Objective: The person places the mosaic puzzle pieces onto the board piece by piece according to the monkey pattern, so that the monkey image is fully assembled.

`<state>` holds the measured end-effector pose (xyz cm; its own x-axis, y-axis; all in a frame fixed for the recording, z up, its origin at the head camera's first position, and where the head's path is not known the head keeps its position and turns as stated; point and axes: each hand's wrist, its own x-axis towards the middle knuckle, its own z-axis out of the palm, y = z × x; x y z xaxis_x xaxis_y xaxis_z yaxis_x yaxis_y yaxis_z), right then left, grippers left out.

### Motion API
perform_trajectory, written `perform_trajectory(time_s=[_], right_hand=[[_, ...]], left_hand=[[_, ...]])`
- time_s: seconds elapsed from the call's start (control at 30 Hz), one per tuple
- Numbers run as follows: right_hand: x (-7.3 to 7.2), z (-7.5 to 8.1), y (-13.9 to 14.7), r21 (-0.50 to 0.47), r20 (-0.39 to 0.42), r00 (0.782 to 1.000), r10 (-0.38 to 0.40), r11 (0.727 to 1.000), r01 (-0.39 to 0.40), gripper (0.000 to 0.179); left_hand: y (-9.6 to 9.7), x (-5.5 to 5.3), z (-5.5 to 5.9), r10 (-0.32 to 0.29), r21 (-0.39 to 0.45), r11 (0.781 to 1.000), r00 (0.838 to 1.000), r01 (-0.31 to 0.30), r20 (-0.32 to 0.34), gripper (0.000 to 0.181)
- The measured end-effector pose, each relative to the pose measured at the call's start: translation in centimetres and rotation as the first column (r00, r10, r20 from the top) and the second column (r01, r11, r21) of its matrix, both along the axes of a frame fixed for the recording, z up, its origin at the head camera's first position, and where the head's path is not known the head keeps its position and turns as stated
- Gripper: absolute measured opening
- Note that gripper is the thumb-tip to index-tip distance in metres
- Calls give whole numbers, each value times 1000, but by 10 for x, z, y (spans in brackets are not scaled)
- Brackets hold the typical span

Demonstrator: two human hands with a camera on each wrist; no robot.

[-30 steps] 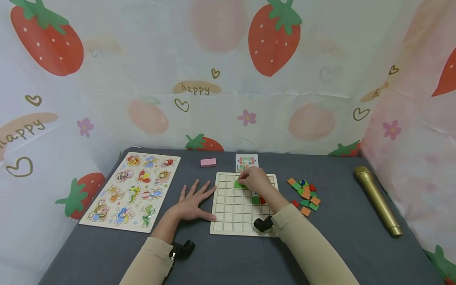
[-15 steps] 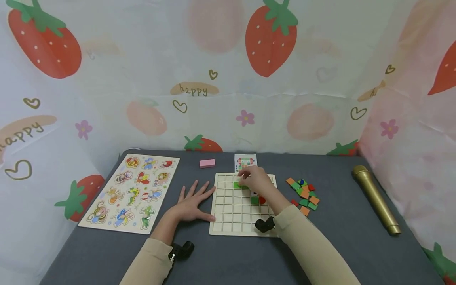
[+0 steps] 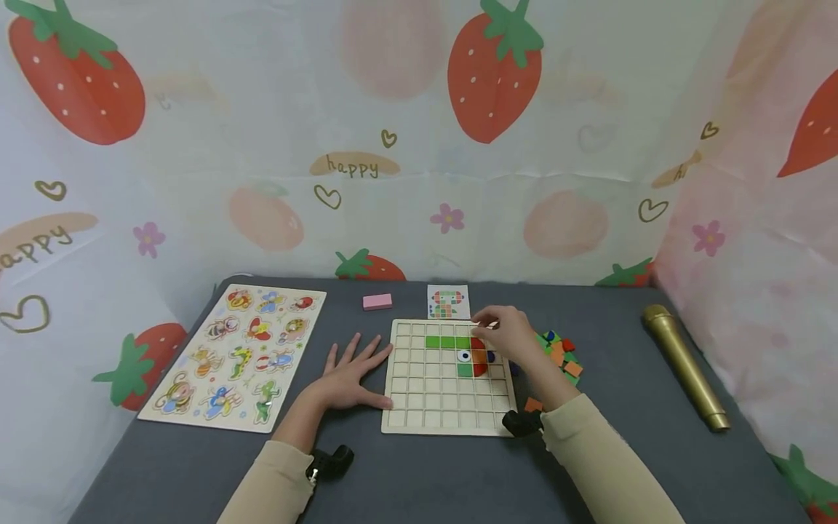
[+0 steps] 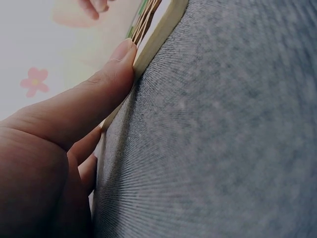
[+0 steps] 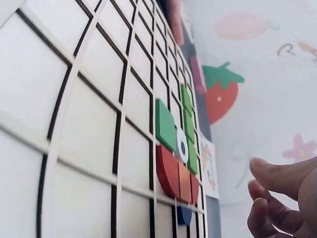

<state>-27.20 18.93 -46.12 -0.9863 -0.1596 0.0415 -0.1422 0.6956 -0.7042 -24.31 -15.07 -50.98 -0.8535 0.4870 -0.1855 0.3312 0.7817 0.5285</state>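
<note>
A pale wooden grid board (image 3: 425, 419) lies in front of me in the head view. In its upper right part sit a row of light green tiles (image 3: 448, 342), a white eye tile (image 3: 464, 356), a darker green tile (image 3: 465, 370), red and orange pieces (image 3: 479, 356) and a small blue piece (image 3: 491, 356). My right hand (image 3: 511, 333) hovers at the board's upper right edge; the right wrist view shows its fingers (image 5: 277, 173) bent loosely, holding nothing. My left hand (image 3: 348, 380) rests spread on the table, thumb (image 4: 111, 82) touching the board's left edge.
Right of the board lies a pile of loose coloured tiles (image 3: 568, 356), partly behind my right arm. A pattern card (image 3: 448, 301) and a pink block (image 3: 377, 302) lie beyond the board. An animal picture board (image 3: 242, 356) is left, a gold microphone-shaped cylinder (image 3: 686, 367) right.
My right hand has moved right, off the light green row, uncovering those tiles and the red and orange pieces. My left hand stays put. The whole view has shifted slightly.
</note>
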Motion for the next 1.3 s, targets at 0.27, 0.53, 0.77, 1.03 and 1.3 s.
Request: perform_trajectory(time_s=[0.27, 0.53, 0.77, 1.03, 1.3], right_hand=[[9, 5, 36, 16, 23, 995, -96, 995, 96, 22], [16, 3, 81, 34, 63, 989, -132, 991, 130, 27], [17, -4, 113, 50, 107, 982, -155, 987, 151, 29], [21, -15, 148, 145, 178, 977, -119, 985, 94, 37], [24, -20, 157, 162, 163, 986, -23, 987, -4, 37]], left_hand=[[0, 1, 1, 3, 6, 1000, 1000, -3, -5, 108], [2, 1, 1, 9, -6, 1000, 1000, -9, 5, 109], [3, 1, 1, 10, -5, 1000, 1000, -10, 0, 108], [3, 0, 1, 1, -2, 1000, 1000, -1, 5, 108], [0, 2, 1, 5, -1, 1000, 1000, -5, 9, 107]])
